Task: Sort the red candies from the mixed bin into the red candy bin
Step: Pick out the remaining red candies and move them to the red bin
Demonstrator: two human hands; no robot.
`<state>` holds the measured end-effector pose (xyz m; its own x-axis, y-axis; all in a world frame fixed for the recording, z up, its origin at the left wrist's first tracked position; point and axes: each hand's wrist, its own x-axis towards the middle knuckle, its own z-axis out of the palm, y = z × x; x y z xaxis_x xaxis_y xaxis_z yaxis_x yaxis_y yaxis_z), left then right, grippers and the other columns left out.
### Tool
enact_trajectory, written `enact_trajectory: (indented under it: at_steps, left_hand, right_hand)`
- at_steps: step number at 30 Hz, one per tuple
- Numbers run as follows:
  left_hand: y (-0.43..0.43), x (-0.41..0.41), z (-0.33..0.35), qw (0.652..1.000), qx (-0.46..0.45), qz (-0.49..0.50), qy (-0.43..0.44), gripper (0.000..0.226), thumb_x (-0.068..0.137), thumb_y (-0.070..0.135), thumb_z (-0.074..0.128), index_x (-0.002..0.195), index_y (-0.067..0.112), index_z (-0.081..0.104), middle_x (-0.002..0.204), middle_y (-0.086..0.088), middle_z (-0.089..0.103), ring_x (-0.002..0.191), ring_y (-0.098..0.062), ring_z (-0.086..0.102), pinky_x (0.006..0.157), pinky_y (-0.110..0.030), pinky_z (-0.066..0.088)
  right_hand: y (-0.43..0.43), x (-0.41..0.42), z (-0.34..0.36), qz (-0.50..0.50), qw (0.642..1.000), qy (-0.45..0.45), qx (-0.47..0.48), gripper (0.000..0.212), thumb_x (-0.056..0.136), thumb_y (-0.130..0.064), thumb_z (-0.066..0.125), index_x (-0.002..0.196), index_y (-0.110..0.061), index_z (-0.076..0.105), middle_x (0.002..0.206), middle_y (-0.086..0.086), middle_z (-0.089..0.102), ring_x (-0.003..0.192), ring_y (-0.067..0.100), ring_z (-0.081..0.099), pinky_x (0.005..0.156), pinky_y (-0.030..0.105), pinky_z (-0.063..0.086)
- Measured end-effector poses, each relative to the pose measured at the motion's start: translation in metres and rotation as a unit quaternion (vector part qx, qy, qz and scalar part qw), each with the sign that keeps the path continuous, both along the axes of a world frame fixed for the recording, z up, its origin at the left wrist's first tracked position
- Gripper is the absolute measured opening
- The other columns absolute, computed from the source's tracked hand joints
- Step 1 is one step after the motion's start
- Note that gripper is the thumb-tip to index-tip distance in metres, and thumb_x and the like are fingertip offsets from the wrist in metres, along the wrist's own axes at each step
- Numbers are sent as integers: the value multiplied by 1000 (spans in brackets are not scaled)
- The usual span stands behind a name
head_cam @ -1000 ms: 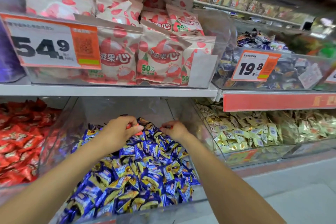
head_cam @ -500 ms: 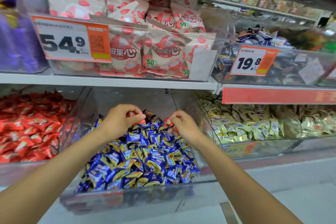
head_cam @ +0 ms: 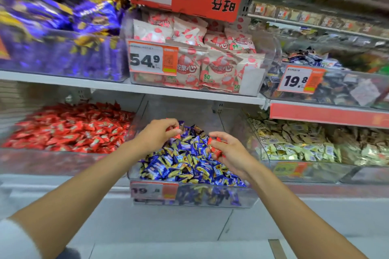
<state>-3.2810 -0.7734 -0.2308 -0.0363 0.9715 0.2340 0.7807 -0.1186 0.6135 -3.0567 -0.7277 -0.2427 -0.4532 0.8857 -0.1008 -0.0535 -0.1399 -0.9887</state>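
The left hand has its fingers curled, and thumb and fingertips pinch a few red candies. The right hand is turned with the palm to the left, its fingers bent round a second red bunch. Half a second ago both hands were low at the back of the heap, with the fingers down among the wrappers. Now both are lifted clear above it, and the right hand has come nearer to the person. The view has also swung to the left, so more of the neighbouring bin shows.

The candies in the hands are small and shiny red, with twisted ends; any print on them is too blurred to read. Both hands are over the mixed bin, a clear box full of blue candies with yellow marks. Just beside it on the left stands the red candy bin, also clear, with a wide red pile inside. A white shelf runs above both bins.
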Motion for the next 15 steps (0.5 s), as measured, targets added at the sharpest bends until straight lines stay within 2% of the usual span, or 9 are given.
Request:
enact_trajectory:
  at_steps: [2,4,5,6,8,9,11,13,15]
  left_hand:
    - [-7,1,2,1000,14,-13,2,14,93,25,58,81,18,60,72,-1,60,67,-13,51,64,-28,38]
    - [-11,5,9,998,38,-8,-49,13,94,21,56,82,22,60,62,7,56,56,-3,49,56,-20,36]
    - [-14,6,13,997,43,-5,-68,10,95,19,55,91,24,62,59,9,56,52,-1,51,55,-16,38]
    - [-16,6,16,996,42,-9,-73,16,96,18,53,107,28,61,59,8,57,51,-1,53,54,-13,40]
    - [-24,3,18,998,9,-17,-54,44,97,22,52,135,39,40,64,1,56,57,-7,55,55,-16,43]
    - [-29,1,18,999,-9,-10,-46,50,96,24,54,139,39,33,68,-2,53,60,-10,56,55,-20,43]
    - [-37,-6,15,999,1,11,-47,36,92,27,60,125,26,44,74,-1,51,64,-13,55,59,-24,41]
    - [-48,-18,15,995,64,37,-61,22,86,27,68,102,15,58,73,2,51,64,-12,49,63,-28,40]
    - [-61,-41,17,989,117,77,-56,19,82,26,73,88,12,63,67,5,53,60,-9,45,63,-30,38]
  right_hand:
    - [-2,-5,4,-7,1000,-17,10,18,96,4,46,107,-7,55,97,13,52,72,17,61,47,20,42]
    - [-4,-7,7,-9,999,-35,15,18,96,3,46,105,-8,57,99,12,53,73,17,61,49,20,43]
    - [-3,-7,7,-9,999,-42,15,18,96,3,47,106,-9,57,99,12,53,74,17,60,50,20,43]
    - [-4,-8,7,-7,999,-51,16,20,96,3,48,110,-8,56,98,12,52,74,17,60,51,20,43]
    - [-8,-10,8,4,997,-70,17,27,94,3,50,119,-6,54,96,12,52,74,17,58,51,20,43]
    - [-11,-13,9,11,997,-77,20,28,93,4,52,120,-5,55,95,12,53,74,17,58,52,20,43]
    - [-18,-20,12,28,995,-86,33,23,91,4,55,111,-7,61,89,10,57,72,17,56,54,21,43]
    - [-27,-31,17,45,994,-90,50,21,89,3,58,105,-11,64,89,8,60,74,18,55,57,22,43]
    - [-35,-46,24,61,991,-95,76,22,86,1,62,100,-16,66,92,9,61,80,23,53,62,25,43]
